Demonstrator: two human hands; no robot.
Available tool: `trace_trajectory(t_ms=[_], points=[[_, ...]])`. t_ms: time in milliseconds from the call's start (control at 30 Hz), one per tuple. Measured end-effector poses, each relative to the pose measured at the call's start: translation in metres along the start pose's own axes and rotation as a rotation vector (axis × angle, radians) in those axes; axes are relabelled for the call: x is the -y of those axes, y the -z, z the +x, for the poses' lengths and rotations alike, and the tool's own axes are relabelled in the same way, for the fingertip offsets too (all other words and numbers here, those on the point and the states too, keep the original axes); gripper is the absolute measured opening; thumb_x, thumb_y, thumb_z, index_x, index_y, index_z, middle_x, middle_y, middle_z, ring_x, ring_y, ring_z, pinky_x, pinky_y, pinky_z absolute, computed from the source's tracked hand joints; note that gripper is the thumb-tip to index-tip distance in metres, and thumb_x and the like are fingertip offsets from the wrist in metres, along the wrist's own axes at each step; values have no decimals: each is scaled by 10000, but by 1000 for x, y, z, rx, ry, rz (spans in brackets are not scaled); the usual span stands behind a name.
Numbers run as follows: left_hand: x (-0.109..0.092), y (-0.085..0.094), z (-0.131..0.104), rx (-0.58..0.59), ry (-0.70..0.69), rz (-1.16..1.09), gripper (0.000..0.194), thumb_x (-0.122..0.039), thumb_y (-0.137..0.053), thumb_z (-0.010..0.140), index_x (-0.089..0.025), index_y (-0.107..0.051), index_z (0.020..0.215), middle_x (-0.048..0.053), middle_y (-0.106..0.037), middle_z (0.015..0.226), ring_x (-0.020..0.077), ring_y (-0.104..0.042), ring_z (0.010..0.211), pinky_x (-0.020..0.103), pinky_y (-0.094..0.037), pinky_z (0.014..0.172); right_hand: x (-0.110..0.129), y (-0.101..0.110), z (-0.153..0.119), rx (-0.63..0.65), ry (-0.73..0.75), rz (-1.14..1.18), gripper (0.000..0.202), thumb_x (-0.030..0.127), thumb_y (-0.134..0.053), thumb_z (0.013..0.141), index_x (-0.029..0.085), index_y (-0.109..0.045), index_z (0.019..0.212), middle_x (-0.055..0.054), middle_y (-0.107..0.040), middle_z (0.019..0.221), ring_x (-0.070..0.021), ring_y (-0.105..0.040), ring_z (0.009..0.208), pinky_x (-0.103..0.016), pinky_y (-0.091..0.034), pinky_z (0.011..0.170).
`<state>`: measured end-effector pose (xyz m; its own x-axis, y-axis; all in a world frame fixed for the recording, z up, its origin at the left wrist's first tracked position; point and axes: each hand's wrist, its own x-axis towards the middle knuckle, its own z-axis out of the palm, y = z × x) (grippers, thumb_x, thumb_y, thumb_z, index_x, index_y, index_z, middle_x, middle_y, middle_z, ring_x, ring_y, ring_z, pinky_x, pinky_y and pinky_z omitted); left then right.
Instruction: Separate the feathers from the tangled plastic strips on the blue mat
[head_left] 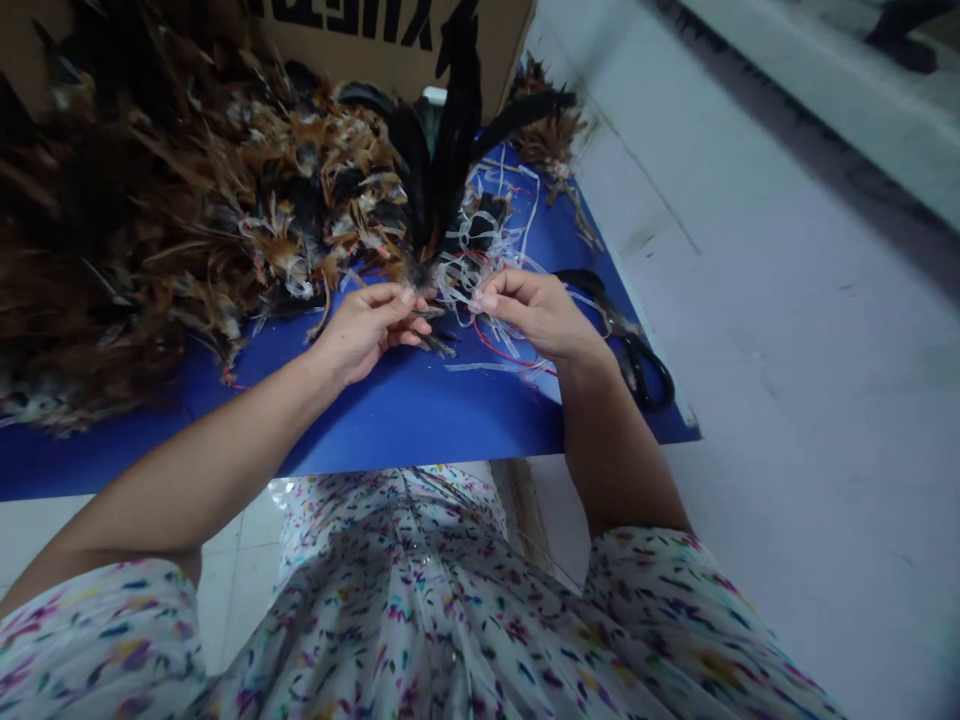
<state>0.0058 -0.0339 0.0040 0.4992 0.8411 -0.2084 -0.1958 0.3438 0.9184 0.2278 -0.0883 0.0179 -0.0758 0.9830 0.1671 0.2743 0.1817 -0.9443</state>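
Observation:
Long dark feathers (450,130) stand upright in a bunch, their base pinched between the thumb and fingers of my left hand (375,325). Close to its right, my right hand (525,305) is closed at the edge of a tangle of clear plastic strips (469,235); what its fingertips hold is too small to make out. Red string (491,345) curves over the blue table below the strips. Small feather stubs lie beneath my left fingers.
A large heap of brown and black feathers (202,190) covers the left of the blue table (420,420). Black-handled scissors (641,365) lie right of my right hand. Behind stand a cardboard box (495,50) and another feather bundle (547,130). A wall borders the right side.

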Motion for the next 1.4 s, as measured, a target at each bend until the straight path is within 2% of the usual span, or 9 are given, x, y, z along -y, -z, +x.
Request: trace_trajectory(t_ms=[333, 500, 800, 900, 967, 1033, 1133, 1233, 1400], points=[[2, -1, 0, 5, 1, 12, 135, -193, -732, 824, -121, -664, 732, -2, -650, 615, 70, -621, 530, 165, -541, 539, 3, -9, -1, 146, 26, -101, 405, 569, -726, 788, 177, -629, 756, -7, -612, 760, -119, -516, 720, -274, -430, 703], [2, 2, 1, -12, -41, 41, 167, -257, -773, 795, -123, -684, 749, -8, -628, 568, 63, -573, 492, 170, -517, 530, 3, -9, -1, 128, -12, -106, 371, 525, -729, 783, 169, -628, 760, 3, -596, 724, -105, -485, 671, -264, -412, 659], [1, 2, 2, -25, -114, 56, 162, -270, -773, 784, -140, -699, 723, -2, -607, 561, 66, -534, 467, 189, -477, 503, -5, -8, 1, 75, -21, -180, 205, 371, -692, 795, 183, -634, 738, 12, -585, 681, -107, -469, 639, -258, -389, 604], [1, 2, 2, -33, -117, 61, 169, -277, -774, 779, -143, -690, 720, 0, -609, 572, 71, -537, 474, 195, -478, 501, -14, -7, 4, -39, 50, -284, 152, 339, -675, 799, 194, -631, 785, 2, -603, 730, -127, -503, 674, -289, -438, 666], [2, 3, 3, -39, -116, 66, 165, -272, -761, 790, -143, -687, 719, 1, -608, 571, 72, -535, 474, 195, -476, 497, -17, -7, 5, -167, 174, -392, 125, 316, -673, 799, 211, -640, 857, -30, -643, 846, -173, -556, 782, -349, -472, 775], [2, 3, 4, -54, -125, 68, 149, -251, -734, 811, -144, -687, 718, 1, -610, 574, 67, -530, 470, 189, -468, 491, -15, -11, 4, -211, 322, -496, 115, 312, -659, 827, 233, -652, 911, -63, -662, 961, -229, -579, 922, -424, -459, 893], [1, 4, 5, -85, -149, 64, 140, -214, -699, 833, -149, -677, 711, -1, -620, 598, 57, -523, 470, 176, -453, 480, -8, -23, 0, -31, 480, -584, 96, 316, -610, 897, 246, -673, 916, -70, -666, 985, -251, -573, 987, -465, -417, 957], [-2, 5, 5, -119, -177, 67, 160, -214, -702, 841, -153, -656, 701, 1, -634, 642, 52, -532, 486, 170, -447, 479, -5, -37, -6, 183, 532, -682, 129, 311, -590, 934, 229, -689, 933, -69, -657, 1003, -240, -547, 987, -438, -402, 927], [-4, 7, 7, -166, -194, 87, 182, -246, -709, 855, -157, -638, 713, -2, -641, 685, 49, -553, 511, 166, -460, 498, -12, -51, -8, 294, 478, -927, 176, 300, -545, 963, 185, -675, 933, -104, -645, 1016, -265, -493, 988, -418, -357, 852]])
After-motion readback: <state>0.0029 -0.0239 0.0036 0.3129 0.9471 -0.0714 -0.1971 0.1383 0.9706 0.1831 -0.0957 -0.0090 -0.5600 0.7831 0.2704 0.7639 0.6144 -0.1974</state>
